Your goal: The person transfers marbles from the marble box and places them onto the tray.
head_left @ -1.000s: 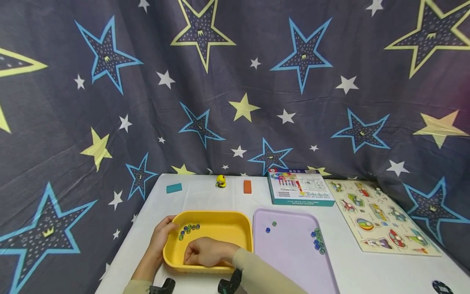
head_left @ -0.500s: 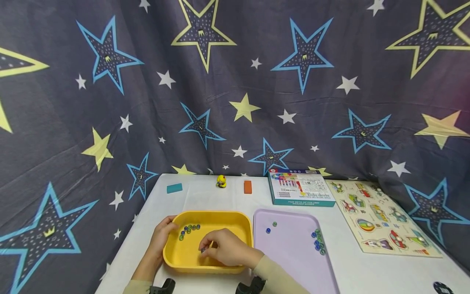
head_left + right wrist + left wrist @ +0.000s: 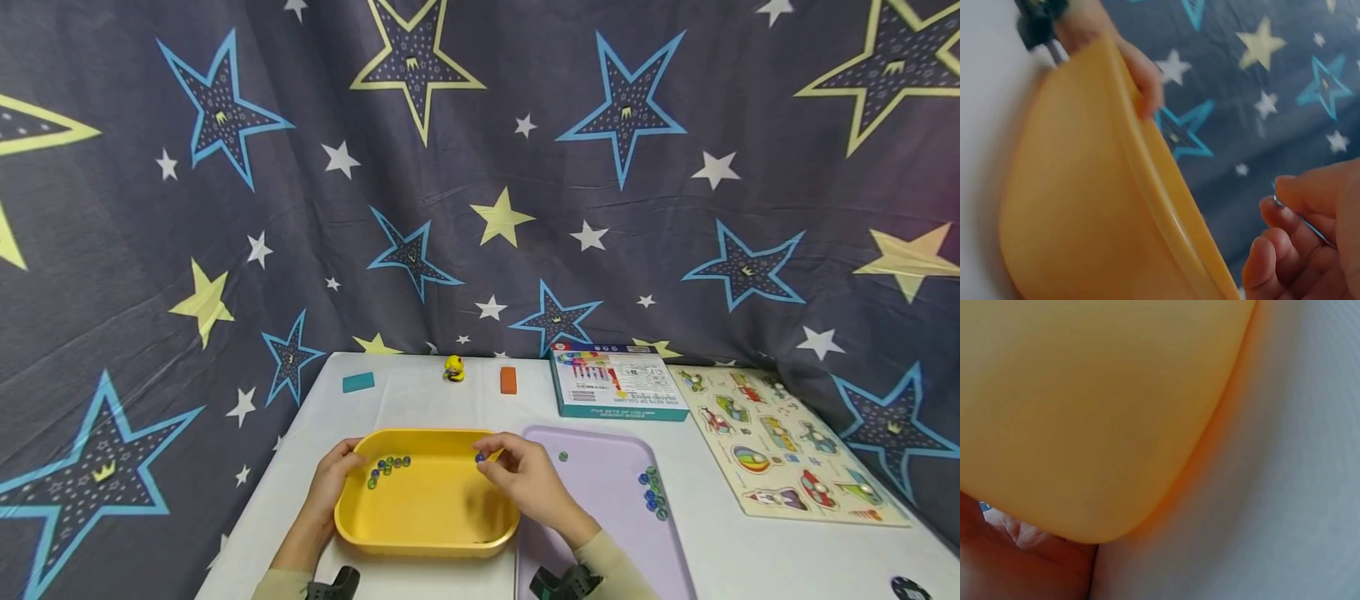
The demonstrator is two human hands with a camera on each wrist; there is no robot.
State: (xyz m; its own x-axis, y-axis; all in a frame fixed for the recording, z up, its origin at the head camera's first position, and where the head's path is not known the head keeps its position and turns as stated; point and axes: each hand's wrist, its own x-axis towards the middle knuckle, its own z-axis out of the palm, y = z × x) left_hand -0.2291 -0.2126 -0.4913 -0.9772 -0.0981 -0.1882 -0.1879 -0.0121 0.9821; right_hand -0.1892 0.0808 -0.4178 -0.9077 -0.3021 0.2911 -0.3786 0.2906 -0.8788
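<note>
Nearest: khaki sleeves (image 3: 618, 571) and dark wrist straps (image 3: 564, 582) at the front of the white tabletop (image 3: 420, 579). Left hand (image 3: 326, 487) grips the left wall of the yellow bin (image 3: 420, 521), thumb over the rim. Right hand (image 3: 536, 487) pinches a blue marble (image 3: 481, 457) between thumb and fingertips, held above the bin's right end, near the rim.

Marble: small glass-looking ball, so likely light, hard, smooth, slippery, quick to roll. Best hold is a fingertip pinch across its middle, light pressure; too hard and it may squirt out. Bin looks like thin stiff plastic, light, easy to shove; rim or side wall is the place to steady it.

Blue and green marbles (image 3: 387, 471) sit in a bent row inside the bin, toward its far left. Lilac tray (image 3: 592, 533) just right of the bin, partly under the right forearm: one green marble (image 3: 563, 457) near its far left corner, blue-and-green cluster (image 3: 650, 496) along its right edge.

Further back: picture puzzle board (image 3: 780, 450) at right, bead-set box (image 3: 618, 387) beside it, orange block (image 3: 508, 380), yellow duck toy (image 3: 453, 368), teal block (image 3: 358, 382). Star-print curtain (image 3: 450, 175) behind everything.
</note>
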